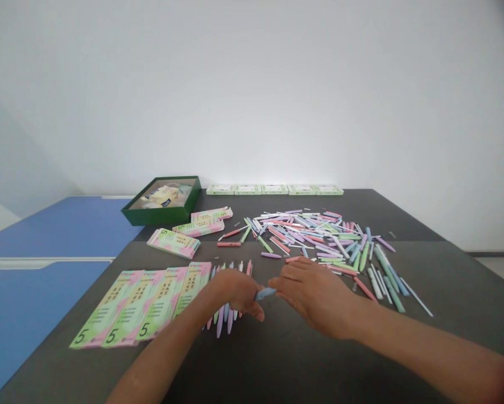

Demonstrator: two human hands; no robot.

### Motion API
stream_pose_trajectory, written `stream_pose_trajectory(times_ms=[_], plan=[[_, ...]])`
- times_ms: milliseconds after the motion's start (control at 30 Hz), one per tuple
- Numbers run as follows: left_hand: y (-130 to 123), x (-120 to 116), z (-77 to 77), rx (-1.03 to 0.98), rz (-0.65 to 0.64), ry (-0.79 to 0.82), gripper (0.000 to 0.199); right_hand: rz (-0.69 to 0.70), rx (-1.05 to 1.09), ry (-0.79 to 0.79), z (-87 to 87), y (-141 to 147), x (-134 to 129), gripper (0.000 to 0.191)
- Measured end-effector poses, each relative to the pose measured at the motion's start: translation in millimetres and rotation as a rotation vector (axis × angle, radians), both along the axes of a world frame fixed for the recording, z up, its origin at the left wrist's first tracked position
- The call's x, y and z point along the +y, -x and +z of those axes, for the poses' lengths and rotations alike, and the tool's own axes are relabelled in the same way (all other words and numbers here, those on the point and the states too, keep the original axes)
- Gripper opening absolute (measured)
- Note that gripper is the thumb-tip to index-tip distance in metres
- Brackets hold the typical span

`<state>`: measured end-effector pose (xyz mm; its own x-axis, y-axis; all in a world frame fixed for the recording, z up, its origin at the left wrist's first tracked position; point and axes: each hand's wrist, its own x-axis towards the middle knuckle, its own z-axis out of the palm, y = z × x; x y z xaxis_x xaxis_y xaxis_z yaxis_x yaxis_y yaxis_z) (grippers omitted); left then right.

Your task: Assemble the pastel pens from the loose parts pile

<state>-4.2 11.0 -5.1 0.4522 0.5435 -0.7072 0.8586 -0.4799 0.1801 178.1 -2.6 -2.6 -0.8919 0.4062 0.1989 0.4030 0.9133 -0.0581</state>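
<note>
The left hand (pixel 234 293) grips narrowly around a pale blue pen (pixel 265 293), which sticks out toward the right hand (pixel 314 297), held open with fingers just at the pen's tip. A row of pens (pixel 225 317) lies beneath the left hand, printed cards (pixel 151 303) beside it, and a heap of pens (pixel 314 238) beyond the right.

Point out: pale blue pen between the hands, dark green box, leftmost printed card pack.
Pale blue pen (pixel 265 293): head view, on the barrel.
Dark green box (pixel 161 216): head view, on the front wall.
Leftmost printed card pack (pixel 109 308): head view, on the printed face.
</note>
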Motion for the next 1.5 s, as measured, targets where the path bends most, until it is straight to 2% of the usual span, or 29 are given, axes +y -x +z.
stream_pose_trajectory(times_ms=[133,500,733,933,1233,1367,1500], plan=[[-1,-2,-0.1,0.049,0.023,-0.047,0.042,0.028,-0.018,-0.042,1.1,-1,-5,0.019],[-2,-5,-0.3,0.060,0.030,-0.075,0.047,0.033,-0.036,-0.073,0.1,-1,-7,0.032],[-2,-6,1.1,0.051,0.035,-0.074,0.046,0.016,-0.023,-0.094,-2.2,-1,-8,0.026],[-1,-6,2.3,0.040,0.025,-0.062,0.046,-0.025,0.010,-0.077,-0.8,-2,-9,0.014],[6,-3,1.2,-0.052,0.042,-0.067,0.047,-0.061,-0.003,-0.057,10.4,-3,-6,0.017],[7,-2,0.3,-0.094,0.039,-0.049,0.040,-0.091,0.081,0.026,12.9,-4,-9,0.022],[10,-1,1.4,-0.098,-0.010,-0.048,0.045,-0.217,0.210,0.271,14.7,-8,-12,0.019]])
